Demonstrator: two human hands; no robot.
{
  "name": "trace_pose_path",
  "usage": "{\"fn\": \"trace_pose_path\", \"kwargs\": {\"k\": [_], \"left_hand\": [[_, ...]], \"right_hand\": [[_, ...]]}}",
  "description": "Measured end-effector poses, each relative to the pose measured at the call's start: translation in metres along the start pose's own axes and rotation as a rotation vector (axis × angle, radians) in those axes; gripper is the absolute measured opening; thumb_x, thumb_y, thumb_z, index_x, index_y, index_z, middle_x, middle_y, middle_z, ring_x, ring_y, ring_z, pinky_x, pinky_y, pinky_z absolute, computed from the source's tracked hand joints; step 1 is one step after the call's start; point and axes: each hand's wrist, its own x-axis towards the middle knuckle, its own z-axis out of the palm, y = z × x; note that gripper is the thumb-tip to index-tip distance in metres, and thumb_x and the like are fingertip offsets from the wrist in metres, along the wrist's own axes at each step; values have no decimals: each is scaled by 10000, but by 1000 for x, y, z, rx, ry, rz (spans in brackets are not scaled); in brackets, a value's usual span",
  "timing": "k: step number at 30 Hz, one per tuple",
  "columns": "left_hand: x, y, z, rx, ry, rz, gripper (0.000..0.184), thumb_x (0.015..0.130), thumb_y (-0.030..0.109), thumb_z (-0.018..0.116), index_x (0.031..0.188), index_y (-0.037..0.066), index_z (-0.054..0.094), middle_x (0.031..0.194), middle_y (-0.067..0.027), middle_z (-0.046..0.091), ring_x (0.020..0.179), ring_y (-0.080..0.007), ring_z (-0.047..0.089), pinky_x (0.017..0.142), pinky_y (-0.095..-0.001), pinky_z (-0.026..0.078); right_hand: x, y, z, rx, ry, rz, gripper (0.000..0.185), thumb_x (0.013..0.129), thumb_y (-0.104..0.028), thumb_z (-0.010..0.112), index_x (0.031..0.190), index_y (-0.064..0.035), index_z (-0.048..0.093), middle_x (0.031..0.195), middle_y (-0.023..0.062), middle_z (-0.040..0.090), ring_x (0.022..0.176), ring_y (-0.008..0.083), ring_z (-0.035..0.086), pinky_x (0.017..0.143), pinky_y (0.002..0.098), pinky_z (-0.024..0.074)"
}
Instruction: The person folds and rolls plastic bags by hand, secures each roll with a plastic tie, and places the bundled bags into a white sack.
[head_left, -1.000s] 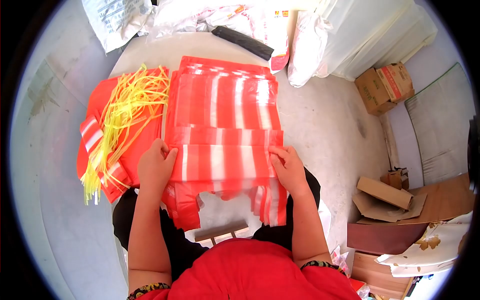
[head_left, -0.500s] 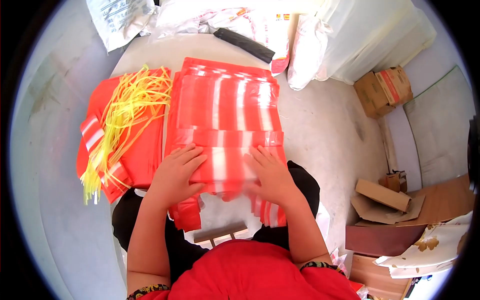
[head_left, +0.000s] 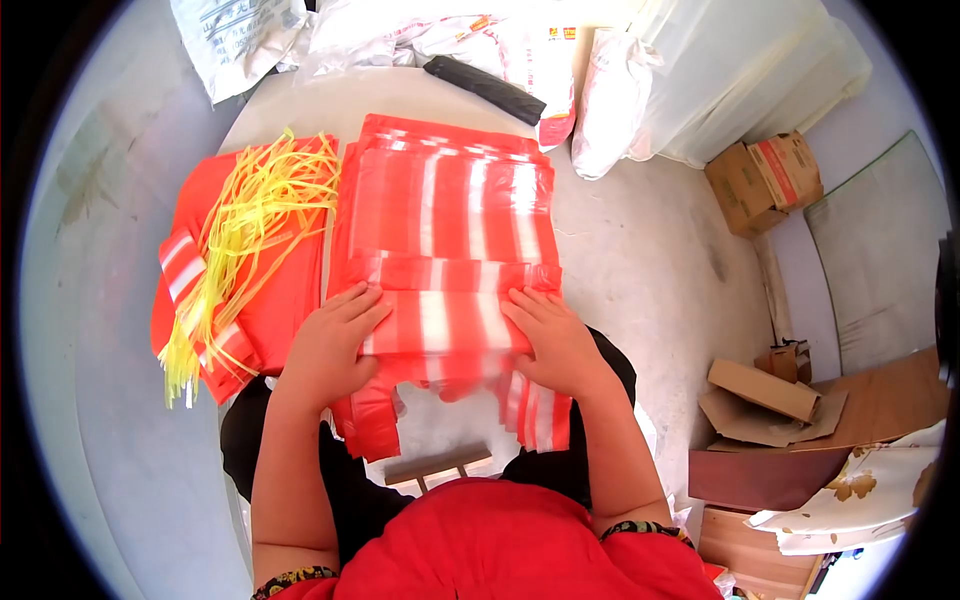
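Note:
A stack of red plastic bags with white stripes (head_left: 445, 205) lies in front of me, its handle ends hanging over the near edge. A folded striped bag (head_left: 435, 318) lies across the near part of the stack. On its left side rests my left hand (head_left: 332, 342), fingers stretched flat and thumb apart. My right hand (head_left: 556, 345) lies on its right side, also with fingers extended. What the thumbs touch underneath is hidden. To the left is another red stack (head_left: 290, 265) with a bundle of yellow plastic strips (head_left: 262, 200) on top.
A dark rolled bundle (head_left: 485, 88) lies at the back of the pale table (head_left: 350, 95), near white printed sacks (head_left: 465, 40). Cardboard boxes (head_left: 765, 185) stand against the right wall. An open carton (head_left: 775, 405) sits at lower right.
Both hands have shifted slightly outward along the folded bag's sides. Its near edge has moved away from me, showing more of the handle ends below. The yellow strips stay put.

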Motion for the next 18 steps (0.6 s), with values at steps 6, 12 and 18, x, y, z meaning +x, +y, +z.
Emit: {"fn": "trace_pose_path", "kwargs": {"k": [6,12,18], "left_hand": [[-1,-4,-10,-181,-13,-119,535,746,-1,674,1279,26,713,1395,-178,668,1393,-362,554,1166,-455,449],[11,3,-14,-408,261,-405,499,838,145,794,1317,54,691,1382,-156,667,1354,-367,582,1148,-482,456],[32,16,8,176,273,42,691,803,154,841,1445,83,596,1575,-123,522,1453,-322,493,1202,-506,391]], "right_hand": [[5,-11,-33,160,-82,150,558,820,-139,734,1371,-84,664,1424,159,646,1342,346,580,1168,468,431],[21,-18,-77,64,-163,369,493,867,-173,734,1348,-89,671,1414,157,647,1340,349,572,1164,484,414],[39,-15,-14,33,203,-86,667,858,-234,801,1465,-83,571,1560,147,527,1481,372,439,1242,544,302]]}}
